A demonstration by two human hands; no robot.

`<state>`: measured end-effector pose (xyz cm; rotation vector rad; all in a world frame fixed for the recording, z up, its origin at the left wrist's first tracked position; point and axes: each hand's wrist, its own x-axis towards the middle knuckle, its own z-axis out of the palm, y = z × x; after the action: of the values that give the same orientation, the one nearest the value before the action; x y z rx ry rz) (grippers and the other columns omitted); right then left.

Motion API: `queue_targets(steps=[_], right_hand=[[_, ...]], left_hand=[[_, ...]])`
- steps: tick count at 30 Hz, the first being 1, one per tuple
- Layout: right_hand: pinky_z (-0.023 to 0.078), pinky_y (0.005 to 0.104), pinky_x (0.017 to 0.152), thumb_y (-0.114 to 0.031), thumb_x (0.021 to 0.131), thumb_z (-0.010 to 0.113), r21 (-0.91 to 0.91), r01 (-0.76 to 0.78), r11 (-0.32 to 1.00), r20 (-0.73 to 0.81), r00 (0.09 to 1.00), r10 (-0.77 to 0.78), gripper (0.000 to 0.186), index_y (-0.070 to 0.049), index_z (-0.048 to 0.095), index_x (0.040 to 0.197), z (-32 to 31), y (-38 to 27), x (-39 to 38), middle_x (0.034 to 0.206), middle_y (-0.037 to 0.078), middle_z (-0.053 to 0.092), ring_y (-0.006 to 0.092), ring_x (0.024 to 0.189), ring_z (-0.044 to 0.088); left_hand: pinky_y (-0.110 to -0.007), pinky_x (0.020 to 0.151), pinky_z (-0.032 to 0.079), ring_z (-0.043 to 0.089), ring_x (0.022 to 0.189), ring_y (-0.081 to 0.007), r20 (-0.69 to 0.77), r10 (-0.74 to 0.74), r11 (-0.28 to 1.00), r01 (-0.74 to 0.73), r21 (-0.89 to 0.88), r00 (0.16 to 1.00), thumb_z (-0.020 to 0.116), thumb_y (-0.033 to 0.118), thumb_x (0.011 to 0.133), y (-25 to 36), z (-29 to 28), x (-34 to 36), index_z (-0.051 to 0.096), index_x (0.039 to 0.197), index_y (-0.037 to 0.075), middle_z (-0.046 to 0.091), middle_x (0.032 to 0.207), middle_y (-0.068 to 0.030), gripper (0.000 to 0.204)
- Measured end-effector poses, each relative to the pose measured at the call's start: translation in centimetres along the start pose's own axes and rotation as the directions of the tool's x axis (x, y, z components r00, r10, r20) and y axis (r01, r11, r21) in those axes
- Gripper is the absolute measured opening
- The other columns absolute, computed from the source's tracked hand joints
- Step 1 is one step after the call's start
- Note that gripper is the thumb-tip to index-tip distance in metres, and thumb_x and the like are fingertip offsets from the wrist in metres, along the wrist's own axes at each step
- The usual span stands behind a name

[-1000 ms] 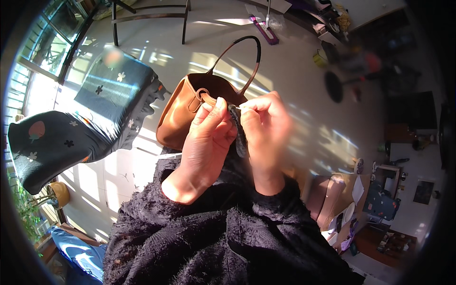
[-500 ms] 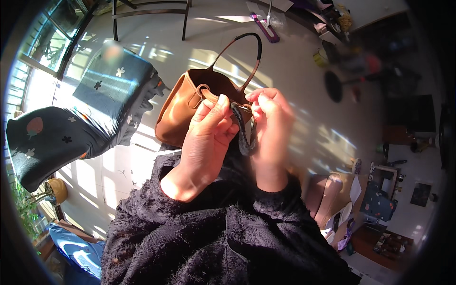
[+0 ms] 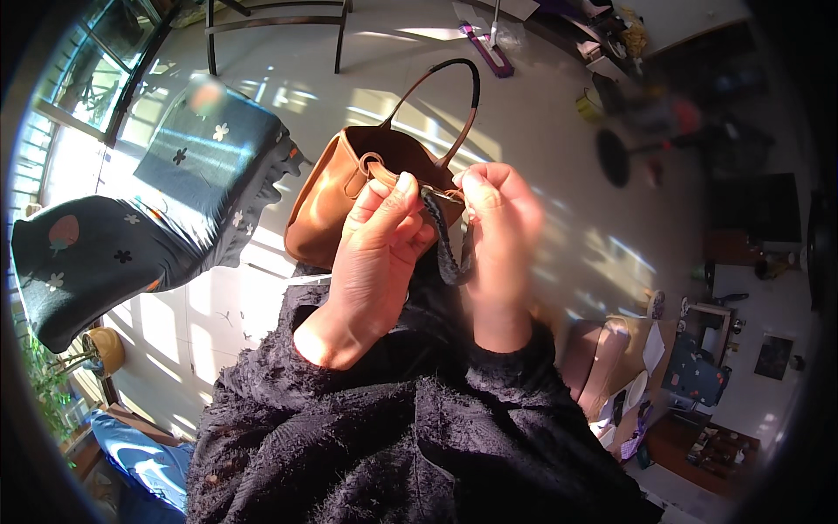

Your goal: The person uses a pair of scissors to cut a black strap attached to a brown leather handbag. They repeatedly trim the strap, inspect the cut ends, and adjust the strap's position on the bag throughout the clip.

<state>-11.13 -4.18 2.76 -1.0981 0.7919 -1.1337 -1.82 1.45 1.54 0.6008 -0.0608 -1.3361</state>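
Note:
A brown handbag (image 3: pixel 316 196) stands open at the top in front of me, tilted slightly. Its far handle (image 3: pixel 475 87) arches up, brown at the ends with a black wrapping along the upper part. The near handle (image 3: pixel 443 240) droops toward me and is dark and wrapped along its loop. My left hand (image 3: pixel 384 240) is closed, thumb and fingers pinching this near handle close to its brown left end. Beside the handle's other end, my right hand (image 3: pixel 497 205) is closed in a pinch at the bag's rim; what lies between its fingertips is too small to tell.
A chair under a dark floral cover (image 3: pixel 205 166) stands at the left by the window. Farther off are a dark-legged table or stool (image 3: pixel 279 24) and a purple flat mop (image 3: pixel 487 51). A pinkish-brown padded seat (image 3: pixel 602 358) is at the right; a potted plant (image 3: pixel 106 351) at lower left.
My right hand has shifted slightly right, its fingers curled a little more. The left hand has moved slightly left, still on the near handle. The bag has hardly moved.

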Motion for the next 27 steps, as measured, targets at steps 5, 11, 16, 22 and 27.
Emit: queue_targets(steps=[5,11,16,22,27], right_hand=[[0.041,0.018,0.07,-0.005,0.087,0.057,-0.01,-0.005,1.0,0.016,1.0,0.005,0.007,0.0,0.06,0.083,-0.2,0.0,0.1,0.079,-0.001,0.059,0.0034,0.075,0.051],[0.039,0.0183,0.069,-0.006,0.087,0.057,-0.091,0.007,0.996,-0.015,1.0,-0.009,0.006,-0.001,0.06,0.084,-0.3,-0.1,0.1,0.079,-0.001,0.058,0.0039,0.076,0.049],[0.038,0.0192,0.064,-0.003,0.082,0.061,-0.328,0.254,0.91,0.13,0.966,-0.222,0.003,-0.002,0.06,0.084,-1.1,0.0,-0.1,0.081,0.0,0.053,0.0047,0.071,0.044],[0.039,0.0195,0.059,-0.001,0.078,0.064,-0.385,0.317,0.866,0.185,0.947,-0.265,0.005,-0.002,0.061,0.082,-0.2,0.2,-0.1,0.08,0.0,0.052,0.0051,0.066,0.046],[0.039,0.0194,0.057,0.0,0.08,0.062,-0.268,0.208,0.941,0.132,0.975,-0.177,0.002,-0.001,0.06,0.08,0.3,0.2,-0.2,0.08,0.001,0.053,0.004,0.062,0.047]], left_hand=[[-0.02,0.07,0.041,0.044,0.067,0.0006,0.013,-0.01,1.0,0.01,-0.011,1.0,0.057,0.019,0.091,0.0,-0.2,0.0,0.056,0.091,0.014,0.052,0.078,0.0105,0.005],[-0.021,0.07,0.041,0.044,0.067,-0.0007,0.021,-0.015,0.999,0.016,-0.036,1.0,0.057,0.02,0.091,0.3,-0.4,0.1,0.055,0.089,0.014,0.052,0.077,0.0095,0.006],[-0.022,0.071,0.041,0.05,0.071,-0.0031,0.016,-0.076,0.994,0.077,-0.077,0.997,0.057,0.022,0.09,0.6,-0.2,0.3,0.056,0.089,0.015,0.056,0.078,0.0076,0.008],[-0.023,0.076,0.042,0.056,0.08,-0.0052,0.004,-0.183,0.969,0.181,-0.171,0.983,0.058,0.023,0.09,1.2,-0.2,0.1,0.058,0.093,0.015,0.062,0.086,0.005,0.009],[-0.025,0.079,0.044,0.059,0.085,-0.0094,0.037,-0.289,0.922,0.289,-0.256,0.956,0.054,0.025,0.092,1.6,0.4,-0.1,0.059,0.095,0.013,0.064,0.089,0.0017,0.013]])
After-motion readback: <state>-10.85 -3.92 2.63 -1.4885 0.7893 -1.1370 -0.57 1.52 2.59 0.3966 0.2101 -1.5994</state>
